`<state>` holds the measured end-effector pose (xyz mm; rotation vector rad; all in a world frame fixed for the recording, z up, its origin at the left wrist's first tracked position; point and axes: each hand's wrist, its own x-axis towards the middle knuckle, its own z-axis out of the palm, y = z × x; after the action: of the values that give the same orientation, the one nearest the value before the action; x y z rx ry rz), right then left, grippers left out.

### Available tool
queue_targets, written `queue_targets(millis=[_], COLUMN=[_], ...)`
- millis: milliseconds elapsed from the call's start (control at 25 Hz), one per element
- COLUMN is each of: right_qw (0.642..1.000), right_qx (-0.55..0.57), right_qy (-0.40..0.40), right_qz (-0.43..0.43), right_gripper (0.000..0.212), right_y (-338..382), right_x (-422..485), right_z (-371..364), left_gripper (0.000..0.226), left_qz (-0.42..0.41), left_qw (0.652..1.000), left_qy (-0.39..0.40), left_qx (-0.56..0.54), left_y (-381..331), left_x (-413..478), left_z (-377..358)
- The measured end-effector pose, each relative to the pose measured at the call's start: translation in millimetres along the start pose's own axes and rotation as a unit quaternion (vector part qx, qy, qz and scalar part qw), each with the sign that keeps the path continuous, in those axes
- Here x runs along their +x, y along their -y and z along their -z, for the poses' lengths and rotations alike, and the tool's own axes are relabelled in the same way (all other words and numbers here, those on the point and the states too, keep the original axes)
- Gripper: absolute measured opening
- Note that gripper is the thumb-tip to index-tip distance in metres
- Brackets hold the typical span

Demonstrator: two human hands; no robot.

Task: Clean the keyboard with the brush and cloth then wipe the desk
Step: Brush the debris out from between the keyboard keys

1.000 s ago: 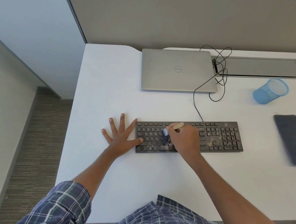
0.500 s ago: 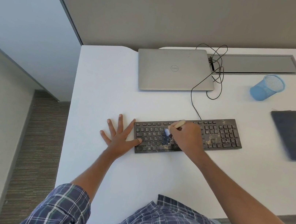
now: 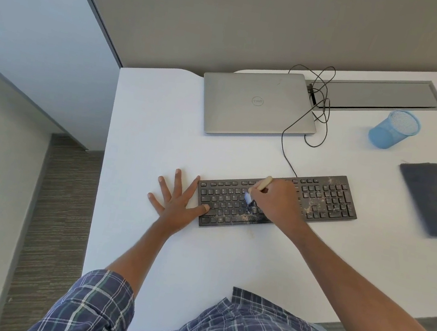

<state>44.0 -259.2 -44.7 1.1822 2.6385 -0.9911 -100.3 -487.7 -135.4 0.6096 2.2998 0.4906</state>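
Observation:
A black keyboard [image 3: 325, 201], speckled with pale crumbs, lies across the middle of the white desk [image 3: 162, 117]. My right hand [image 3: 277, 202] is closed around a small brush [image 3: 262, 184] with a wooden handle, its bristles down on the keys left of centre. My left hand [image 3: 178, 201] lies flat with fingers spread on the desk beside the keyboard's left end, thumb resting on its corner keys. A dark grey cloth [image 3: 433, 197] lies folded at the right of the desk, away from both hands.
A shut silver laptop [image 3: 257, 103] sits behind the keyboard, with a loose black cable [image 3: 321, 95] beside it. A blue mesh cup [image 3: 395, 129] stands at the back right. A grey partition [image 3: 261, 24] borders the desk's far side, and the desk's left edge drops to carpet.
My right hand and the brush have shifted slightly over the keys; the brush still works the same middle-left area. The left hand stays planted. The view has drifted a little.

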Motion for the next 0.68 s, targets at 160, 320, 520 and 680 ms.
queue_targets(millis=[160, 320, 520, 680], right_qw=[0.996, 0.998, 0.994, 0.986], right_qx=[-0.069, -0.063, -0.104, -0.140], right_qy=[0.061, 0.029, 0.037, 0.086], right_qz=[-0.014, -0.007, 0.013, 0.011], right_gripper=[0.027, 0.029, 0.030, 0.033], right_y=[-1.6, 7.2, 11.1, 1.5], right_x=[-5.1, -3.5, -6.4, -10.8], right_z=[5.1, 15.9, 4.4, 5.2], left_gripper=[0.090, 0.090, 0.090, 0.090], left_qz=[0.004, 0.005, 0.003, 0.002], left_qw=[1.000, 1.000, 1.000, 1.000], left_qy=[0.002, 0.004, 0.003, 0.001], left_qx=[0.004, 0.008, 0.008, 0.008], left_y=[-1.1, -2.0, -0.6, -0.6], left_x=[0.1, -0.2, 0.0, -0.4], left_z=[0.6, 1.1, 0.5, 0.3])
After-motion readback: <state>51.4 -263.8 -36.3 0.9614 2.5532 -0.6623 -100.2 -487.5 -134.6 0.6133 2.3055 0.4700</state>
